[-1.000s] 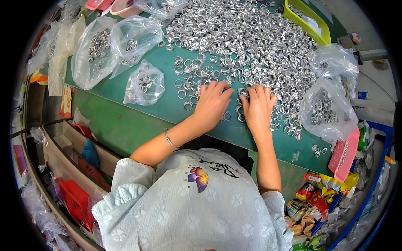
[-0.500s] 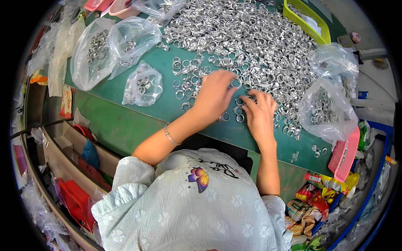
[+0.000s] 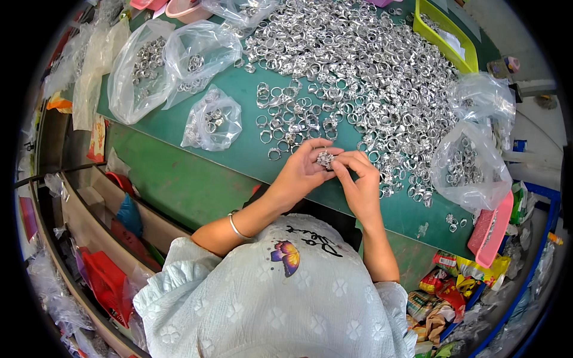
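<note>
Between fingers [image 3: 356, 166], silvery cluster [image 3: 325, 159] faces up.

Left: blue bag [image 3: 129, 216] in open drawer [image 3: 161, 221], red plastic item [image 3: 107, 280] near. Right: colourful packets [image 3: 444, 289], blue rim [image 3: 541, 191].

Silver rings [image 3: 358, 59], green tabletop [image 3: 250, 140].

And here's the room — a green-topped table [image 3: 394, 215] spans the middle, its edge bowed by the lens. Below, a scuffed green surface [image 3: 161, 167], floor or board, hard to say. Left, tan open compartments [image 3: 164, 224]; right, a blue frame [image 3: 552, 221] — pale grey beyond, bright even light throughout.
</note>
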The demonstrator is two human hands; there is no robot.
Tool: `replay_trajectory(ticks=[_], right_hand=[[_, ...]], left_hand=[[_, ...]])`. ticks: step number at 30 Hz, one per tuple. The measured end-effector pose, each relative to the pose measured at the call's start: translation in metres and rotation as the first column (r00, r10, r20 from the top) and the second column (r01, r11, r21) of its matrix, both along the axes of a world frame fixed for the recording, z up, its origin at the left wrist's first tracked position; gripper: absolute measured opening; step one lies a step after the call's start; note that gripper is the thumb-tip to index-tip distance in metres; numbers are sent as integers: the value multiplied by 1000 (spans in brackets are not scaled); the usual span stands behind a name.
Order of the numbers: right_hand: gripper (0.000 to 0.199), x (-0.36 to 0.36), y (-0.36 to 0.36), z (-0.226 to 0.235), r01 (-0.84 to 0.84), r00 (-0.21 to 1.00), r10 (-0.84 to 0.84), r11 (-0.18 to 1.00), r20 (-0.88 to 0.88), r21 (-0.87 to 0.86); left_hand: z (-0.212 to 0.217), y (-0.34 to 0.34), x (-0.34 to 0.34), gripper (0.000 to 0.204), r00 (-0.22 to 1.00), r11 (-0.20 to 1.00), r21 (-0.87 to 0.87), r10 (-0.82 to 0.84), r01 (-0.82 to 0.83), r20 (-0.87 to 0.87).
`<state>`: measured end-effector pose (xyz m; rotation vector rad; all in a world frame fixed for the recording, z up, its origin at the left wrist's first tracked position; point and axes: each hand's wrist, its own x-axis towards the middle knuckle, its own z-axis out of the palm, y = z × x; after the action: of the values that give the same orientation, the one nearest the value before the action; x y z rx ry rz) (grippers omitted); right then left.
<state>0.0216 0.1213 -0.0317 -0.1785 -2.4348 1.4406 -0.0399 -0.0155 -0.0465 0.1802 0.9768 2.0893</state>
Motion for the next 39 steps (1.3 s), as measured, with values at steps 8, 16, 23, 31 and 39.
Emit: replay_trajectory(ticks=[8,16,23,31,39], right_hand=[[10,-33,12,-12,28,1000,-31,836,-5,548],[6,-8,5,17,-148,968,175,976,179,-158],[8,-4,39,22,82,982,-126,954,138,288],[16,8,24,2,-35,986,-76,781,151,624],[14,15,-2,21,-231,973,223,948,60,219]], left_hand=[[13,-24,-5,28,964,961,-165,-191,222,186],[15,-20,3,28,896,998,-1,61,-68,441],[-1,-40,2,26,815,955,265,-259,135,519],[17,-29,15,27,865,979,-139,-62,150,498],[18,-28,14,25,757,993,62,-118,102,642]])
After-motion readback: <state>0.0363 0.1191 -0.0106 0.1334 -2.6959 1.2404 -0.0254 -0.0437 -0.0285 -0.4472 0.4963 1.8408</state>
